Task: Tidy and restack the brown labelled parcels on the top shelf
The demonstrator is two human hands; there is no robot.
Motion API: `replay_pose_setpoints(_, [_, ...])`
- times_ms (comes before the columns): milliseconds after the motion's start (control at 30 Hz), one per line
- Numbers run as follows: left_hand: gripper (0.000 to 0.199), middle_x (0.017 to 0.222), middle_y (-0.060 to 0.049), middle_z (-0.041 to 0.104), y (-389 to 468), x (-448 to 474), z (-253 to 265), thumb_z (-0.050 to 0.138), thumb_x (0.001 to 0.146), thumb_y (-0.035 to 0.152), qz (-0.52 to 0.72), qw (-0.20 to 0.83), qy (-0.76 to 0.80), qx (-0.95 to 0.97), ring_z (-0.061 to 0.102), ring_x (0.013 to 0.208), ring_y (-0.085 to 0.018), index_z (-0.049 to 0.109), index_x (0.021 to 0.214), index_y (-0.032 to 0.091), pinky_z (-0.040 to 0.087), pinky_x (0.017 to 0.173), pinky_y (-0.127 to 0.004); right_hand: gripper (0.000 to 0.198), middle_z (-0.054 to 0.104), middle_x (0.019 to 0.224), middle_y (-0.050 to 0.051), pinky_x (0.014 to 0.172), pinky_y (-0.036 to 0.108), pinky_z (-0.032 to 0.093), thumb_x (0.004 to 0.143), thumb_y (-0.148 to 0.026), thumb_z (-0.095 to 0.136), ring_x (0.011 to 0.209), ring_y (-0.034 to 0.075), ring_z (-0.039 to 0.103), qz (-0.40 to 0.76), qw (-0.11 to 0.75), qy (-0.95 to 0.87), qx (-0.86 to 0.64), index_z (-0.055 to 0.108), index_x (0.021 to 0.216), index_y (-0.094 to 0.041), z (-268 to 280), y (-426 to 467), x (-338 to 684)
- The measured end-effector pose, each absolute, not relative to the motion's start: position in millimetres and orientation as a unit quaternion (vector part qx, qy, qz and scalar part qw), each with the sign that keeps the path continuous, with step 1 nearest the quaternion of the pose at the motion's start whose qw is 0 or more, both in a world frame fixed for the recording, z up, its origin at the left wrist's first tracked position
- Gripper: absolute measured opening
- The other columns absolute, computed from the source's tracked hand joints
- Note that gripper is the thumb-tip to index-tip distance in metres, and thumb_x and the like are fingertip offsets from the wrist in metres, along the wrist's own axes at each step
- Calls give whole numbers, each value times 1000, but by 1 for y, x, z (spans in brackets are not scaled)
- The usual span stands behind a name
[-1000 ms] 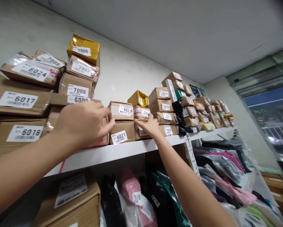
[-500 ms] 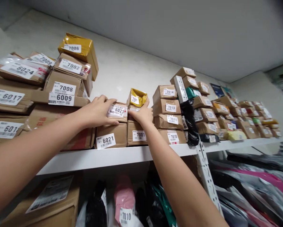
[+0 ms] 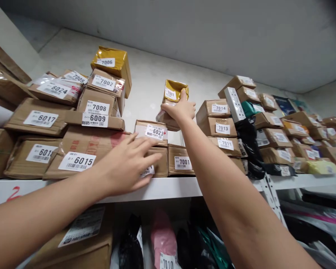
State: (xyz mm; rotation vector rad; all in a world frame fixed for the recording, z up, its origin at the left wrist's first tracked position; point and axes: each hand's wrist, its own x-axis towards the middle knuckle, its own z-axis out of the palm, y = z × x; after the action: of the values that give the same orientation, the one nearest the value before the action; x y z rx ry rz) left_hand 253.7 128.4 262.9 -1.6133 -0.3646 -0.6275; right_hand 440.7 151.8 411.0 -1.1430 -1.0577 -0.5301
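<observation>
My right hand (image 3: 182, 108) grips a small cardboard box (image 3: 171, 121) by its front and right side. On top of that box rides a yellow-wrapped parcel (image 3: 175, 89) labelled 7007, with a finger of the same hand against its right side. Both are raised above the box labelled 7001 (image 3: 179, 149), with a gap between. My left hand (image 3: 131, 160) is open, fingers spread, in front of the box labelled 6021 (image 3: 161, 158) and partly covering its label. Whether it touches that box I cannot tell. The box labelled 6023 (image 3: 140, 129) lies on top of it.
Stacked boxes, topped by yellow parcel 7006 (image 3: 112, 56), stand left on the white shelf (image 3: 170, 186). Right of my hand is a stack with box 7014 (image 3: 218, 108), beside a perforated white post (image 3: 235, 102). Bagged parcels, one pink (image 3: 164, 237), sit below.
My right hand has lifted the small box with yellow parcel 7007 off box 7001. My left hand has moved down from box 6023 and spread its fingers. The view has shifted left.
</observation>
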Motion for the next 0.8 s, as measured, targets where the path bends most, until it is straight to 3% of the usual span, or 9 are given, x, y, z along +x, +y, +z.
replay_pose_setpoints(167, [26, 117, -11, 64, 123, 242, 248, 55, 83, 28, -271, 646, -74, -710, 58, 109, -27, 66, 106, 20, 41, 107, -50, 107, 45, 128, 21, 82, 48, 47, 59, -51, 74, 115, 39, 51, -198, 691, -504, -479, 22, 150, -27, 417, 152, 396])
replay_pose_setpoints(367, [23, 113, -12, 65, 124, 225, 246, 51, 85, 26, -289, 647, -73, -702, 59, 104, -27, 68, 99, 19, 45, 101, -50, 105, 44, 128, 21, 84, 47, 47, 58, -54, 75, 114, 39, 51, -198, 673, -519, -487, 27, 147, -27, 403, 158, 360])
replay_pose_setpoints(500, [21, 112, -11, 65, 131, 216, 245, 51, 86, 25, -302, 647, -67, -697, 58, 101, -27, 68, 97, 19, 46, 98, -50, 115, 42, 132, 23, 86, 48, 46, 58, -59, 77, 115, 39, 50, -203, 653, -527, -505, 17, 150, -25, 399, 153, 357])
replay_pose_setpoints(567, [21, 111, -12, 65, 133, 215, 247, 51, 86, 25, -303, 652, -62, -692, 59, 101, -28, 68, 97, 19, 47, 97, -50, 121, 43, 132, 23, 91, 49, 45, 60, -67, 74, 117, 39, 50, -207, 640, -548, -497, 9, 152, -23, 395, 147, 364])
replay_pose_setpoints(667, [21, 106, -13, 66, 136, 217, 253, 51, 86, 23, -307, 660, -50, -684, 61, 96, -28, 69, 96, 18, 51, 90, -49, 107, 45, 132, 23, 99, 52, 41, 72, -76, 56, 123, 39, 46, -249, 661, -529, -470, 12, 151, -19, 381, 140, 396])
replay_pose_setpoints(733, [21, 104, -13, 67, 137, 220, 257, 53, 86, 24, -310, 661, -39, -683, 62, 94, -29, 70, 96, 18, 53, 86, -50, 95, 42, 136, 22, 104, 52, 38, 78, -71, 53, 128, 38, 40, -296, 701, -456, -462, 18, 149, -18, 365, 141, 435])
replay_pose_setpoints(800, [22, 104, -15, 66, 140, 224, 261, 53, 86, 25, -311, 661, -30, -682, 62, 95, -30, 70, 97, 17, 53, 85, -51, 100, 34, 144, 23, 110, 50, 32, 73, -63, 65, 135, 39, 33, -332, 729, -371, -470, 18, 149, -17, 345, 146, 482])
